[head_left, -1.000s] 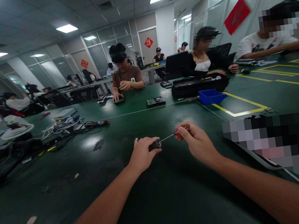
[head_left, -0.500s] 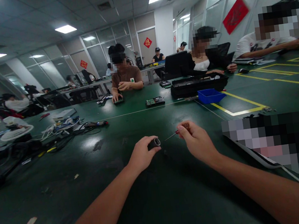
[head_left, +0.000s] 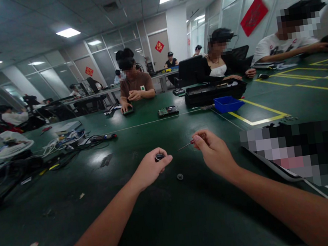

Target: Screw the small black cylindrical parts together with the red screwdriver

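1. a dark green table (head_left: pixel 154 229) carries everything.
2. a small round part (head_left: pixel 180 176) lies near its middle.
3. farther back sit a circuit board (head_left: pixel 168 111), a black box (head_left: pixel 199 99) and a blue bin (head_left: pixel 230 106).
4. cables (head_left: pixel 62 155) tangle at left.
5. yellow tape (head_left: pixel 268 120) marks the right.

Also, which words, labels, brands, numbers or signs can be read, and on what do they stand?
"福": red diamond sign on the door.
Too blurred to read: large red wall sign; smaller red sign at left; white T-shirt print.
None readable: screwdriver, black cylinder.
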{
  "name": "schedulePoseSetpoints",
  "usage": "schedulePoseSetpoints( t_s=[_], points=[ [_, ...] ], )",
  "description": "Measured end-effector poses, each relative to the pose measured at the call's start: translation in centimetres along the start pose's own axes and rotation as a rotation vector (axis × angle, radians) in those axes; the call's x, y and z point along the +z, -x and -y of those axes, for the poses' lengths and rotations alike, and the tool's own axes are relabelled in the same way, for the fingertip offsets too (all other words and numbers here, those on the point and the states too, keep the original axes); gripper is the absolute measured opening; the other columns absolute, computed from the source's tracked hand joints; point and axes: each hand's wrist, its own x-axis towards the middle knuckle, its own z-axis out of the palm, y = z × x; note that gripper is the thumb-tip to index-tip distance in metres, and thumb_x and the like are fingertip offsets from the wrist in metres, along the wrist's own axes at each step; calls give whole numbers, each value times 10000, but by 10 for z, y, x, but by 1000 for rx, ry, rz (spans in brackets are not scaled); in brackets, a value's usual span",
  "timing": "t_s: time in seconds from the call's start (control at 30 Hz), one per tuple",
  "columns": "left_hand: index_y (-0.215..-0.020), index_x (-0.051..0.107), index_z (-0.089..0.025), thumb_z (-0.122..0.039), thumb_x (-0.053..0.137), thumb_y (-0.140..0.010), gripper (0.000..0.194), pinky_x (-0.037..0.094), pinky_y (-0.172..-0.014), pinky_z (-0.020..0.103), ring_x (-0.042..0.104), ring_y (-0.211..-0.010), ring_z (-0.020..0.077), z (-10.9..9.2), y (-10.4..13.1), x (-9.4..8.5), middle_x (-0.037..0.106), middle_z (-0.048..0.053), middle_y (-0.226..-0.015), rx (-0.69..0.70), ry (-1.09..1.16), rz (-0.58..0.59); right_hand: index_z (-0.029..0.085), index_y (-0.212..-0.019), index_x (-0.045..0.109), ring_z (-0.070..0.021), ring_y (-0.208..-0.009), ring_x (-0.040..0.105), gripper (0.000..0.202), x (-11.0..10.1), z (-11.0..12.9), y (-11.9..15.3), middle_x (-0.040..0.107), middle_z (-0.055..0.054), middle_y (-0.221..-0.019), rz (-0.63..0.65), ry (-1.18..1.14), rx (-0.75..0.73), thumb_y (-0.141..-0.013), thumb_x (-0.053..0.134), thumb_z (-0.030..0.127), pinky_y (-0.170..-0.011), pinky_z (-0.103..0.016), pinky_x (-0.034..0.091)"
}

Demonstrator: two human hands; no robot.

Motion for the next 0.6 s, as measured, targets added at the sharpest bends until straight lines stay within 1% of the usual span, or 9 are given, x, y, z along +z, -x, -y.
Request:
schedulePoseSetpoints(
  t_s=[0.07, 0.17, 0.23, 0.3, 0.33, 0.4, 0.47, 0.53, 0.6],
  points=[
    [-941, 621, -201, -471, 619, -884, 276, 417, -644, 284, 568, -700, 163, -9, 4, 2, 620, 7, -796, 35, -222, 59, 215, -996, 622, -229, -811, 669, 283, 0, 0, 0, 697, -57, -871, 1, -3, -3, -982, 475, 456, -717, -369, 488],
    [-1035, 678, -256, -369, 632, -885, 194, 442, -760, 320, 616, -914, 214, -12, 6, 9, 676, 24, -1017, 142, -507, 144, 217, -989, 617, -226, -804, 664, 275, 1, 0, 0, 689, -54, -864, 9, -8, -7, -984, 470, 450, -721, -369, 490],
    [-1135, 674, -285, -371, 631, -890, 263, 449, -797, 346, 619, -990, 247, -8, 5, 15, 678, 35, -1088, 177, -652, 204, 220, -985, 613, -225, -804, 663, 268, 1, 0, 0, 688, -56, -872, 16, -16, -7, -984, 469, 446, -724, -367, 492],
    [-1198, 653, -285, -405, 639, -890, 331, 461, -802, 365, 627, -1009, 273, -3, 4, 20, 678, 54, -1112, 179, -750, 257, 222, -984, 611, -224, -810, 662, 262, 2, 0, 0, 690, -58, -880, 22, -23, -5, -983, 471, 443, -728, -365, 494],
    [-1198, 651, -278, -410, 643, -888, 337, 468, -802, 368, 632, -1007, 278, -1, 3, 23, 678, 61, -1113, 178, -780, 276, 222, -984, 610, -224, -812, 662, 260, 2, -1, 1, 691, -59, -881, 25, -24, -5, -983, 472, 443, -729, -365, 494],
    [-1136, 667, -256, -390, 648, -889, 282, 478, -794, 364, 642, -980, 273, 2, 2, 25, 680, 68, -1091, 186, -819, 293, 223, -984, 612, -226, -818, 663, 260, 2, 0, 1, 695, -59, -880, 33, -22, -1, -983, 472, 442, -732, -365, 496],
    [-1074, 677, -239, -364, 636, -896, 222, 481, -782, 354, 647, -945, 257, 3, 0, 26, 683, 67, -1061, 199, -817, 275, 223, -981, 613, -226, -821, 663, 262, 3, 0, 1, 699, -59, -877, 39, -16, 2, -983, 471, 442, -740, -368, 495],
    [-1068, 673, -234, -363, 629, -896, 219, 478, -769, 344, 648, -920, 244, 5, -2, 24, 689, 62, -1038, 193, -753, 244, 222, -975, 614, -225, -818, 661, 266, 3, -1, 1, 698, -58, -872, 37, -14, 1, -983, 468, 445, -745, -371, 494],
    [-1071, 668, -233, -356, 625, -888, 225, 472, -761, 332, 645, -902, 230, 6, -5, 19, 694, 47, -1007, 163, -620, 186, 222, -974, 614, -223, -811, 658, 272, 3, -2, 1, 694, -59, -871, 33, -20, -2, -982, 467, 451, -744, -373, 494]
  ],
)
